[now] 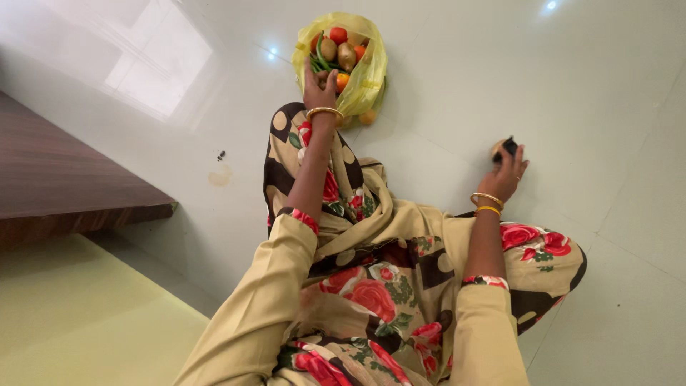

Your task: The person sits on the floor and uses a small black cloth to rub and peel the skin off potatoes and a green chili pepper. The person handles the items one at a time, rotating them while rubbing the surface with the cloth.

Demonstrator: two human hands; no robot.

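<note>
- Floral dress (371, 286) is being worn, nearest the lens.
- Left hand (319, 87) is being spread open into the yellow bag (366, 78) of vegetables (337, 48); soft, thin, likely tearable, best gathered at the mouth.
- Right hand (507, 171) is being curled round a small dark object (506, 147) on the floor (614, 143).

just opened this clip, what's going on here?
A person sits on a pale tiled floor in a floral garment. The left hand reaches into an open yellow plastic bag of vegetables: tomatoes, potatoes, green pods. The right hand has its grip around a small dark object near the floor; what it is can't be told.
</note>
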